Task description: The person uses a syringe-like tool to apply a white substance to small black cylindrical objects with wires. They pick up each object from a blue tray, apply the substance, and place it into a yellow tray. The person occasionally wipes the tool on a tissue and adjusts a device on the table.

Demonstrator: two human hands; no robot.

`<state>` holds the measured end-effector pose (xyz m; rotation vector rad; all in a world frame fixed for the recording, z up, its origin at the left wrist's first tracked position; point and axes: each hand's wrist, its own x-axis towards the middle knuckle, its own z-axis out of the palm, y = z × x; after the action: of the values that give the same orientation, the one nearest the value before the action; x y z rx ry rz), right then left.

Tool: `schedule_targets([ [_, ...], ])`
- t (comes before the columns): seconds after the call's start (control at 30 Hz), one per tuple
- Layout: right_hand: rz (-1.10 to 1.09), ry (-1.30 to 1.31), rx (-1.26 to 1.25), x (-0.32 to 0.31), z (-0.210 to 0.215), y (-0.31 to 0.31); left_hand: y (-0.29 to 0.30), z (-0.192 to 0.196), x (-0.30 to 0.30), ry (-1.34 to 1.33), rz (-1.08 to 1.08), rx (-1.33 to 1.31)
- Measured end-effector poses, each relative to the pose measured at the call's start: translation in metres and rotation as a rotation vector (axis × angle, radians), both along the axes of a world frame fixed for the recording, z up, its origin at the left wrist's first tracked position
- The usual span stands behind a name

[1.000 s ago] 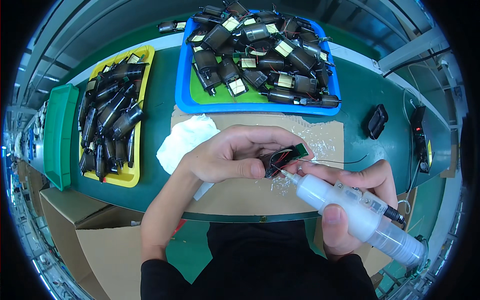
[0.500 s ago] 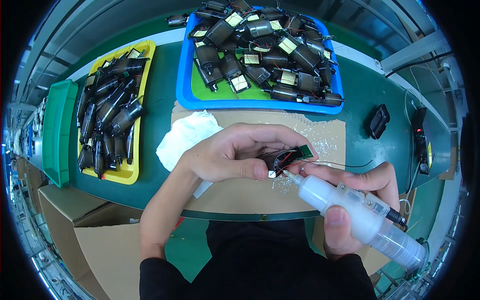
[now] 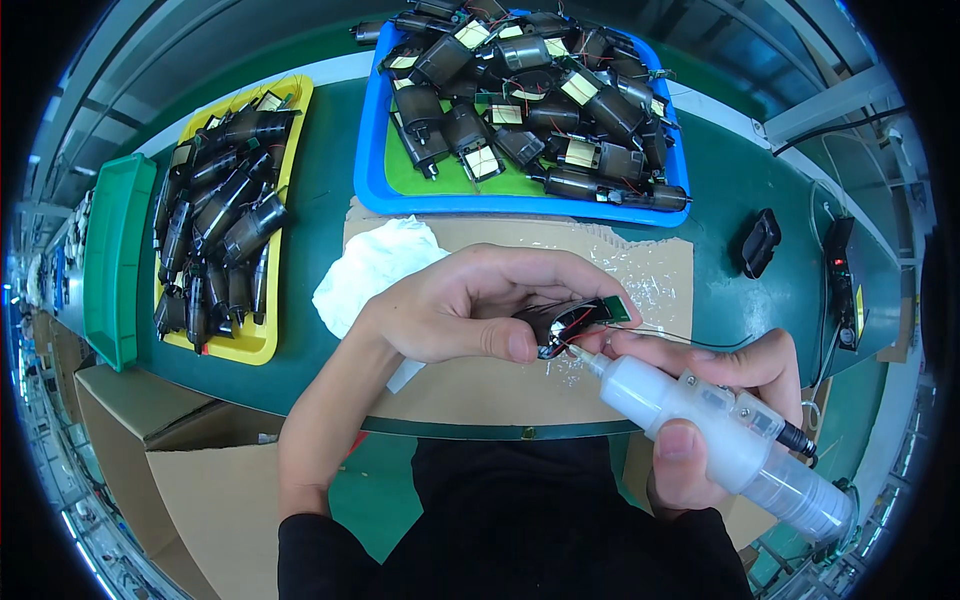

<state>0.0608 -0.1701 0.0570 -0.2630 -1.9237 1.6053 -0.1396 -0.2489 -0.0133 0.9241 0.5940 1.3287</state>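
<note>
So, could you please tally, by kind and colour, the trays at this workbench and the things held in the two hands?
Blue tray: 1
Yellow tray: 1
Green tray: 1
Dark wired part, in the left hand: 1
Whitish syringe, in the right hand: 1
Total: 5

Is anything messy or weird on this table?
Yes, a bit. White bits are scattered over the cardboard, like crumbs, so it looks messy. One dark part juts past the far left corner of the blue tray, while most others lie inside. Nothing looks clearly broken.
</note>
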Motion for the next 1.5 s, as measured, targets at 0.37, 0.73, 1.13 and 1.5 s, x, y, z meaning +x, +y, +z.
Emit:
schedule_targets([
  [0.37,-0.053,0.029,-0.021,-0.001,-0.002,-0.005,0.001,0.0,-0.001,0.0,-0.034,0.006],
  [0.73,-0.004,-0.039,-0.042,0.002,0.006,-0.003,0.001,0.0,0.0,0.003,-0.03,0.005],
  [1.13,-0.018,-0.02,-0.02,0.002,0.006,-0.004,0.0,0.001,0.0,-0.015,-0.037,-0.006],
  [1.5,-0.023,-0.037,-0.053,0.003,0.008,-0.006,-0.001,0.002,0.0,-0.021,-0.045,-0.009],
])
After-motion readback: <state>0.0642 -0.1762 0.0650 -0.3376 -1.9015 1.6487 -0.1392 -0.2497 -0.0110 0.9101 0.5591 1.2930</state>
